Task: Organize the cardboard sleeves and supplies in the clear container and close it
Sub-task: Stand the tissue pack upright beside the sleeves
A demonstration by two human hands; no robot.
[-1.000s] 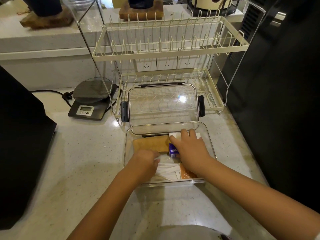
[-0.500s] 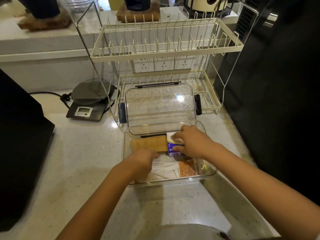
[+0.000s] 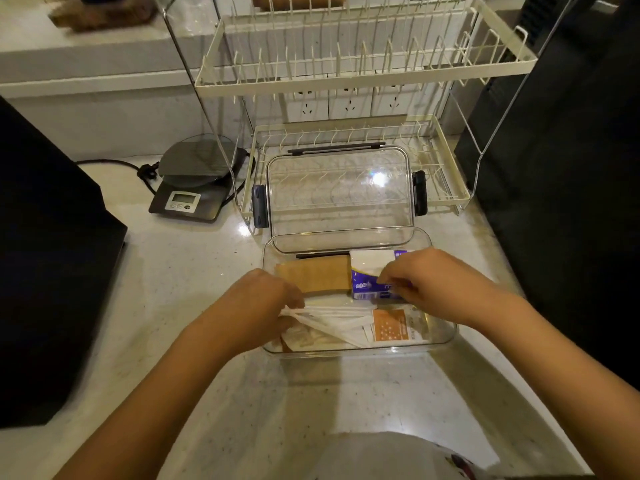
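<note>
On a speckled countertop (image 3: 194, 306), the open clear container (image 3: 440, 336) holds cardboard sleeves (image 3: 318, 277); left hand (image 3: 256, 306) pinches white wrapped straws (image 3: 332, 317), right hand (image 3: 426, 282) grips a purple tissue pack (image 3: 363, 284)

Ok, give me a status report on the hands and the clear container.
Left hand pinches white wrapped straws; right hand grips purple-and-white tissue pack. Clear plastic container open, lid propped behind. Nothing blocking.
</note>
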